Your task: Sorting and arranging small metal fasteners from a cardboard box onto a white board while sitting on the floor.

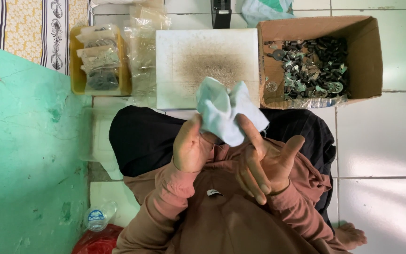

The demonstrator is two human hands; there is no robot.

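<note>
I see a big white board (184,94) lying flat in the upper middle, dirty in its center. A brown box (370,56) at the upper right is open on top, so the small metal parts (311,68) inside are easy to grab. A yellow tray (75,70) at the upper left keeps bags together. In the middle, my left hand (191,148) pinches a white cloth (226,110). My right hand (269,162) is spread wide, palm up, one finger touching the cloth.
</note>
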